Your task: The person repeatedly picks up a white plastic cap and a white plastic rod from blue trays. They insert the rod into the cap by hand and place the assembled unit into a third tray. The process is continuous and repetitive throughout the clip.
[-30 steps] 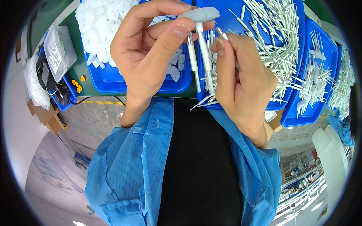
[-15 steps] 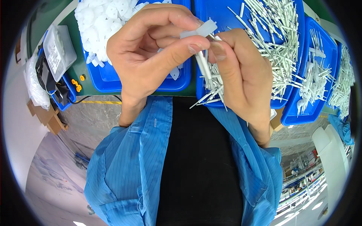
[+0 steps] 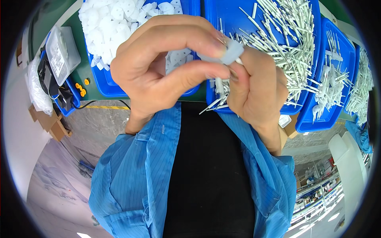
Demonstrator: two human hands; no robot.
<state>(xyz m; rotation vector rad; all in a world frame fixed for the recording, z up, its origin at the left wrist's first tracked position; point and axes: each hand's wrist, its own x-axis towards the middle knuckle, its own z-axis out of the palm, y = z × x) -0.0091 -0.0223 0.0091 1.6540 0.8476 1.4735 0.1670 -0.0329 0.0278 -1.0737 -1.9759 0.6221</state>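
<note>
My left hand (image 3: 158, 65) pinches a small translucent white plastic piece (image 3: 233, 52) between thumb and fingers. Pressed close against it is my right hand (image 3: 258, 85), its fingers curled and its thumb and forefinger closed on a thin white rod (image 3: 238, 61). Only a short end of that rod shows, at the plastic piece; whether it sits inside cannot be made out. Both hands are above the gap between two blue trays. Many flat white plastic pieces (image 3: 107, 33) fill the left tray (image 3: 113, 88). Thin white rods with wire ends (image 3: 295, 59) lie heaped in the right tray (image 3: 214, 16).
Farther right, a smaller blue tray (image 3: 307, 126) holds white pieces with rods in them (image 3: 329, 85), beside another pile of rods (image 3: 359, 89). At left are a clear plastic box (image 3: 63, 53), several small orange parts (image 3: 82, 90) and a clear bag (image 3: 39, 87).
The plastic piece has moved right and turned in my left fingers. My left hand has shifted slightly down, and the right fingers have closed in at its end.
</note>
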